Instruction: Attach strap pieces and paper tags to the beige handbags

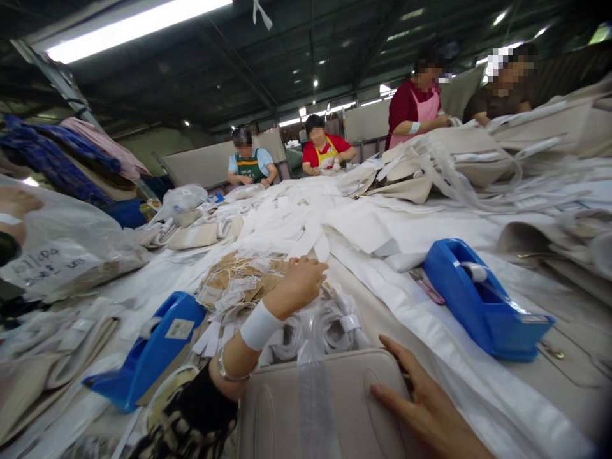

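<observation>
A beige bag (277, 408) lies in front of me at the bottom centre. A clear plastic strip (313, 382) runs over it and up to my left hand (302, 284). The fingers of that hand are curled closed at the strip's upper end, though the exact grip is partly hidden. Rolled clear plastic (335, 325) lies just beyond the bag. My right hand (421, 395) touches the bag's right edge, thumb on its face and fingers stretched out. Brown tags with strings (243, 277) are heaped behind my left wrist.
Blue tape dispensers stand left (148, 350) and right (482, 306). White wrapping sheets (296, 223) and beige pieces cover the table. At left, another person's hand (19, 201) is by a large plastic bag (67, 236). Several people work across the table.
</observation>
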Motion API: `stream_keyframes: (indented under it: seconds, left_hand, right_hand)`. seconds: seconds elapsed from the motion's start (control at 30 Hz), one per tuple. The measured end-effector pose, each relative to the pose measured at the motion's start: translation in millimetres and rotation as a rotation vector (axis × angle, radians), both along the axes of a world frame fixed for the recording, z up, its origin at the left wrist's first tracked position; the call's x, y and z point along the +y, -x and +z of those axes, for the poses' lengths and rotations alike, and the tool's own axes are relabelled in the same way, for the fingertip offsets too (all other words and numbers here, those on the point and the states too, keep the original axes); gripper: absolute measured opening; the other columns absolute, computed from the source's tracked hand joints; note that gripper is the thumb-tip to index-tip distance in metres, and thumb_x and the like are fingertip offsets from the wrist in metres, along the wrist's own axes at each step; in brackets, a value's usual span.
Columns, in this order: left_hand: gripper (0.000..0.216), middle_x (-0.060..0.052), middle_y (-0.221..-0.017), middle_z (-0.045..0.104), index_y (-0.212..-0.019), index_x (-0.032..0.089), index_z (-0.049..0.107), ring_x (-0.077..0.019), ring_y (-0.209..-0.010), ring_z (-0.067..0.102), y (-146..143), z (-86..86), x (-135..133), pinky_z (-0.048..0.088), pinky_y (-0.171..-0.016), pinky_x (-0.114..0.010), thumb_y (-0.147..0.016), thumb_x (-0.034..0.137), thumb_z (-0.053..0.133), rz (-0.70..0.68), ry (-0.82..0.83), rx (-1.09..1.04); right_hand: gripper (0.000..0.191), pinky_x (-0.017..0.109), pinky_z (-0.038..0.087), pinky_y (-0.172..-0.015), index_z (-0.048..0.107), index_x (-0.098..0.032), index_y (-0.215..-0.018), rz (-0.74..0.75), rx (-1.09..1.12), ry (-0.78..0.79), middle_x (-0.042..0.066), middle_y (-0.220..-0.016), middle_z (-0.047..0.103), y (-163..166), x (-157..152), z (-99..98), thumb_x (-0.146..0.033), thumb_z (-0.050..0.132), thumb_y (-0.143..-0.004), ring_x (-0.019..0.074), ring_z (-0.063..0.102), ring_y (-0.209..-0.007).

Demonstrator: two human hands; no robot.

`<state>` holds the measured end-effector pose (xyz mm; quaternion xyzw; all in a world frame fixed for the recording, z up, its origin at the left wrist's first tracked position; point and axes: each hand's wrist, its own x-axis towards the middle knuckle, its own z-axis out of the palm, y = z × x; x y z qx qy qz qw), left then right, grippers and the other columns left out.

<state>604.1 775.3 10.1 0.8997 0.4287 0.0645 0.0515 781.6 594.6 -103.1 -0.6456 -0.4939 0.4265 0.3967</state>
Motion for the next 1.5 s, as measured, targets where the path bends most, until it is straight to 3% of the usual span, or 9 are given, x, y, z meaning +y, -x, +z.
stream_keyframes:
  seconds: [0.13, 0.27, 0.43, 0.6, 0.77, 0.97, 1.13, 1.37, 1.5]
  left_hand:
    - [0.039, -0.007, -0.125, 0.063, -0.126, 0.023, 0.057, -0.0209, -0.118, 0.053, -32, 1.1, -49, 0.03, -0.11, -0.042, -0.095, 0.013, 0.036, -0.387, 0.032, -0.115]
    - [0.033, -0.007, -0.122, 0.066, -0.125, 0.02, 0.057, -0.0179, -0.117, 0.057, -43, -24.7, -59, 0.022, -0.118, -0.04, -0.1, 0.032, 0.04, -0.599, 0.134, -0.091]
    - [0.039, -0.006, -0.105, 0.072, -0.113, 0.018, 0.065, -0.0166, -0.102, 0.065, -40, -47.2, -46, 0.026, -0.115, -0.039, -0.102, 0.034, 0.031, -0.592, 0.13, -0.056]
    - [0.039, -0.005, -0.108, 0.071, -0.117, 0.021, 0.064, -0.0176, -0.103, 0.063, -37, -41.6, -52, 0.024, -0.115, -0.042, -0.102, 0.032, 0.03, -0.625, 0.152, -0.056]
    - [0.036, -0.005, -0.103, 0.07, -0.114, 0.022, 0.065, -0.0189, -0.099, 0.061, -38, -39.0, -55, 0.025, -0.111, -0.043, -0.101, 0.031, 0.032, -0.635, 0.173, -0.019]
    - [0.034, -0.006, -0.102, 0.066, -0.113, 0.022, 0.063, -0.021, -0.098, 0.055, -43, -37.6, -53, 0.03, -0.103, -0.042, -0.099, 0.031, 0.033, -0.632, 0.188, -0.002]
    - [0.033, -0.006, -0.101, 0.063, -0.115, 0.023, 0.061, -0.0225, -0.098, 0.053, -46, -34.2, -53, 0.028, -0.105, -0.044, -0.098, 0.031, 0.035, -0.602, 0.234, 0.019]
    - [0.033, -0.007, -0.104, 0.061, -0.122, 0.022, 0.055, -0.0229, -0.101, 0.051, -47, -30.5, -54, 0.025, -0.106, -0.045, -0.096, 0.03, 0.036, -0.555, 0.305, -0.014]
    - [0.031, -0.007, -0.099, 0.062, -0.113, 0.02, 0.055, -0.023, -0.097, 0.052, -46, -30.9, -56, 0.028, -0.103, -0.044, -0.092, 0.033, 0.035, -0.535, 0.284, -0.054]
  right_hand:
    - [0.086, 0.042, 0.046, -0.099, 0.042, -0.016, -0.141, 0.007, 0.058, 0.046, 0.015, -0.132, 0.054, -9, -12, 4.1, -0.053, 0.064, -0.067, 0.0304, 0.055, -0.117]
    - [0.084, 0.04, 0.049, -0.093, 0.04, -0.012, -0.141, 0.015, 0.188, 0.096, 0.016, -0.124, 0.056, -15, -21, 5.8, -0.047, 0.063, -0.068, 0.0277, 0.059, -0.107]
    - [0.09, 0.036, 0.05, -0.088, 0.035, -0.009, -0.144, 0.058, 0.337, 0.166, 0.012, -0.113, 0.061, -17, -18, 9.1, -0.041, 0.063, -0.065, 0.0251, 0.062, -0.1]
    - [0.086, 0.036, 0.049, -0.083, 0.041, -0.014, -0.141, 0.04, 0.276, 0.179, 0.007, -0.102, 0.061, -19, -9, 15.7, -0.036, 0.068, -0.063, 0.0223, 0.061, -0.089]
    - [0.102, 0.037, 0.049, -0.081, 0.025, -0.01, -0.149, 0.046, 0.363, 0.218, 0.011, -0.112, 0.056, -21, -8, 19.4, -0.033, 0.069, -0.059, 0.0215, 0.06, -0.085]
    - [0.111, 0.037, 0.05, -0.084, 0.015, -0.014, -0.152, 0.049, 0.616, 0.232, 0.015, -0.127, 0.047, -25, -29, 3.6, -0.033, 0.071, -0.059, 0.0249, 0.057, -0.103]
    - [0.113, 0.034, 0.05, -0.083, 0.013, -0.012, -0.152, 0.009, 0.738, 0.227, 0.015, -0.125, 0.046, -23, -38, -8.0, -0.029, 0.07, -0.056, 0.0204, 0.059, -0.094]
    - [0.116, 0.036, 0.048, -0.089, 0.011, -0.019, -0.154, 0.099, 0.692, 0.278, 0.013, -0.128, 0.047, -21, -16, -8.4, -0.029, 0.073, -0.057, 0.0233, 0.059, -0.099]
    - [0.122, 0.04, 0.049, -0.087, 0.004, -0.015, -0.154, 0.146, 0.712, 0.184, 0.015, -0.121, 0.055, -13, 1, -16.1, -0.04, 0.075, -0.059, 0.027, 0.063, -0.094]
